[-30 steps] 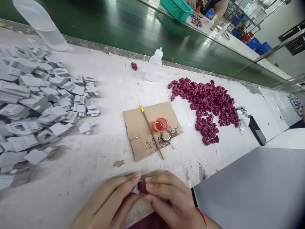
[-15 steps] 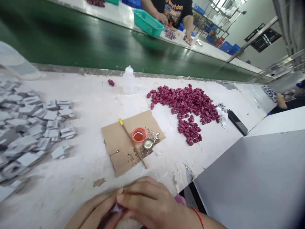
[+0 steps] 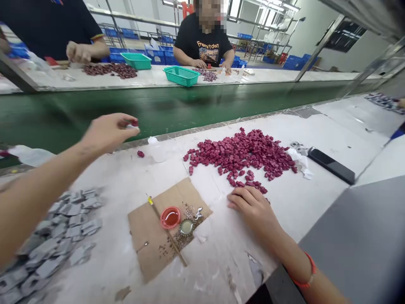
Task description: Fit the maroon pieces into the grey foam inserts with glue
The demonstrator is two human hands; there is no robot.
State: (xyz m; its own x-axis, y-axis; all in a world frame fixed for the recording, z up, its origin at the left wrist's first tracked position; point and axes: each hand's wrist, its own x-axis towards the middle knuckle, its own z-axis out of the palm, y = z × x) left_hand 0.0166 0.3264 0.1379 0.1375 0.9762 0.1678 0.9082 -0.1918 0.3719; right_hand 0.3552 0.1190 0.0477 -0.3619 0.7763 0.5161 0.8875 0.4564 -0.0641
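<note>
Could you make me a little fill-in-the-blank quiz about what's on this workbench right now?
1. The left hand, raised over the bench, pinches a small part between its ____.
2. The right hand rests at the near edge of the heap of ____ pieces.
3. The orange cap and the thin brush lie on a square of ____.
4. The pile of moulded parts at the bench's left is ____ in colour.

Missing words: fingertips; dark red; cardboard; grey
</note>
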